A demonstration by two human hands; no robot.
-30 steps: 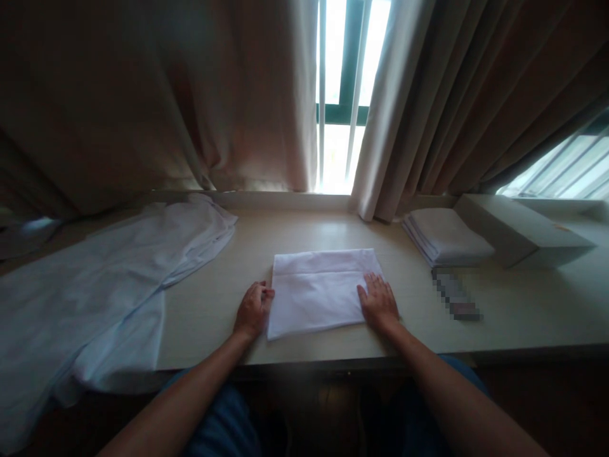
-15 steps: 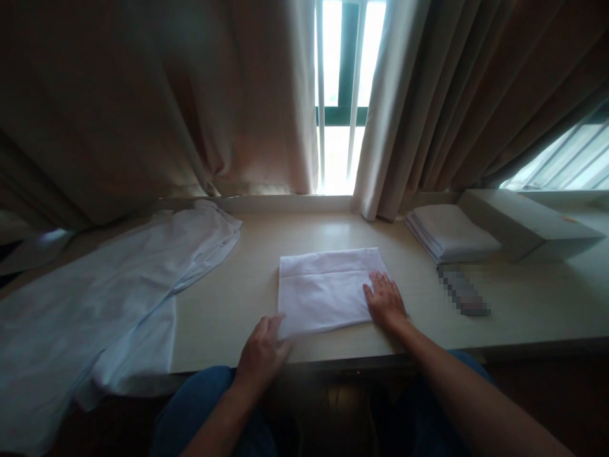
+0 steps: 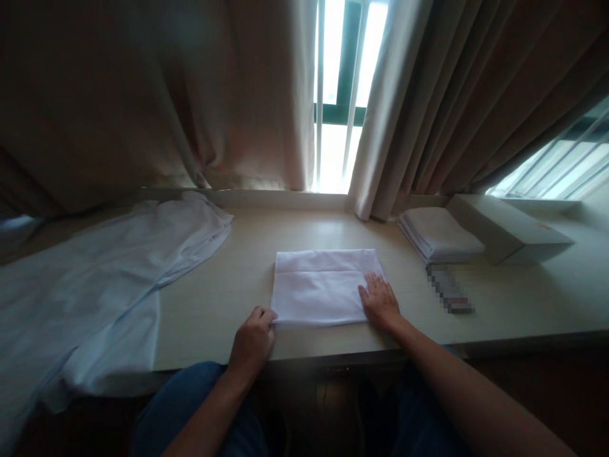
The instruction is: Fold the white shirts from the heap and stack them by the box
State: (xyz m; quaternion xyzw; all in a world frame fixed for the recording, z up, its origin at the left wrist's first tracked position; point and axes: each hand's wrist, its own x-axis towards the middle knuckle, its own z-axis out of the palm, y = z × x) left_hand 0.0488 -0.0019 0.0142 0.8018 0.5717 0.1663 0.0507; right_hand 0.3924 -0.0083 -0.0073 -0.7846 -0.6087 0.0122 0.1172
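A folded white cloth (image 3: 318, 289) lies flat on the pale table (image 3: 204, 317), close to its front edge. My left hand (image 3: 254, 336) pinches the cloth's near left corner, with the fingers closed round it. On the cloth's right side my right hand (image 3: 380, 301) rests palm down, its fingers spread and holding nothing.
Loose white fabric (image 3: 118, 273) spreads over the table's left side and hangs off the front edge. At the right are a folded white stack (image 3: 440, 233), a box (image 3: 514, 228) and a blurred-out flat object (image 3: 450, 289). Curtains (image 3: 257, 95) and a window stand behind.
My left hand has closed its fingers on the cloth's near left corner. The near edge of the cloth lies a little straighter. The view has shifted slightly.
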